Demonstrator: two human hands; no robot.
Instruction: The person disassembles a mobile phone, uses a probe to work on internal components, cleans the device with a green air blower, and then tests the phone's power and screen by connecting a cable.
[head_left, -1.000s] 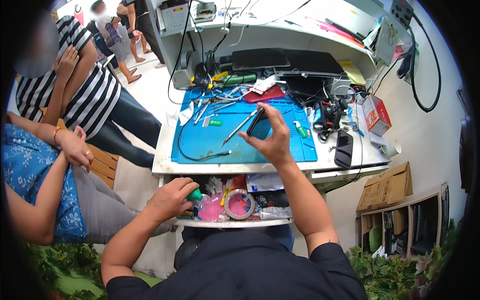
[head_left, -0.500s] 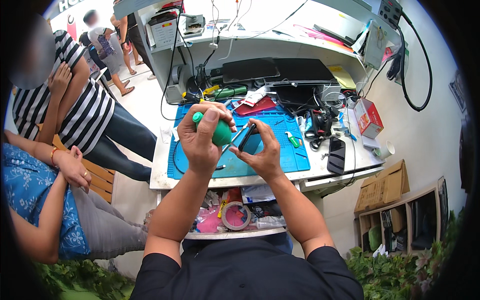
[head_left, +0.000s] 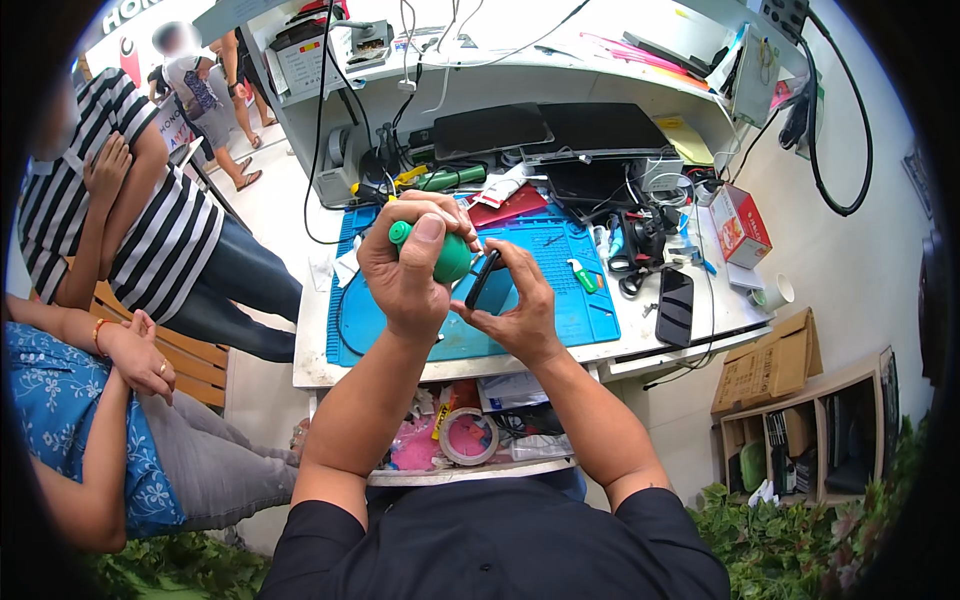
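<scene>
Wrapped in my left hand point(head_left: 412, 265) is a green rubber air blower bulb point(head_left: 452, 260), its small round end sticking out beside the thumb. My right hand point(head_left: 520, 300) grips a dark phone point(head_left: 483, 280) by its edges, between the thumb below and the fingers above. The phone is tilted, nearly edge-on, so little of its face shows. The bulb's front end is hidden by my fingers, close to the phone's upper part. Both hands are raised over a blue work mat point(head_left: 380, 325) on the white bench.
Another black phone point(head_left: 675, 308) lies right of the mat, near cables and a red-white box point(head_left: 740, 225). A small green-handled tool point(head_left: 582, 275) rests on the mat. Below my hands, an open drawer holds a tape roll point(head_left: 468, 437). Two people stand close at the left.
The blower bulb has shifted slightly right, closer to the phone. The phone has tilted a little, showing more of its dark side. The view has moved slightly.
</scene>
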